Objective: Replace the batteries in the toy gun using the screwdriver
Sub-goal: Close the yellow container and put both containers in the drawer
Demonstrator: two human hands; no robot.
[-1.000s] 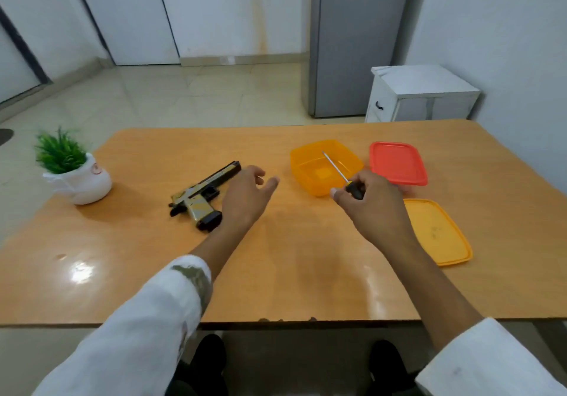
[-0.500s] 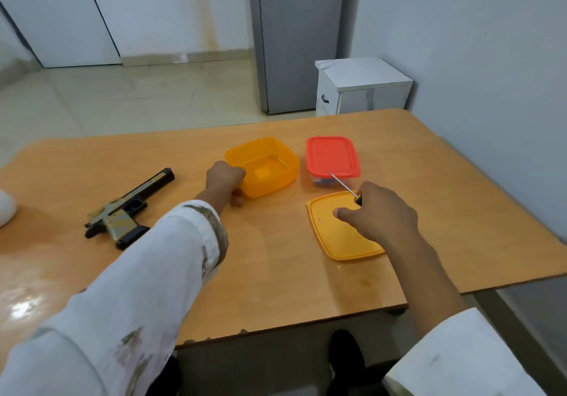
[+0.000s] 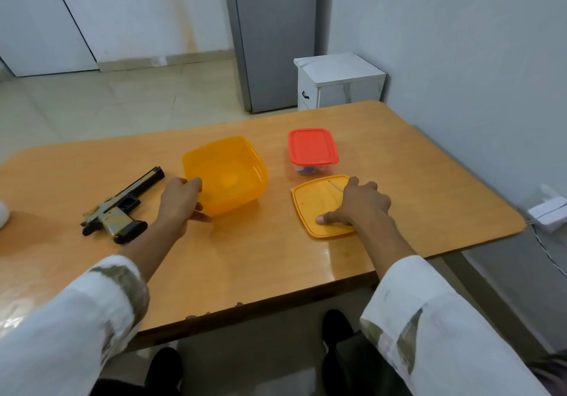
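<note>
Head view: on a wooden table (image 3: 245,260), the left hand (image 3: 179,204) grips the near-left corner of an open orange tub (image 3: 225,174). The toy gun (image 3: 122,208) lies left of the tub. Right of the tub, the right hand (image 3: 357,204) curls around the screwdriver (image 3: 336,186), thumb on a yellow lid (image 3: 310,204).

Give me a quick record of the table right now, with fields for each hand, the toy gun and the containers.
left hand: grips the near left corner of the open orange container
right hand: holds the screwdriver, thumb on the orange lid
toy gun: lies on the table, left of the left hand, untouched
red-lidded container: closed, just behind the orange lid
</note>
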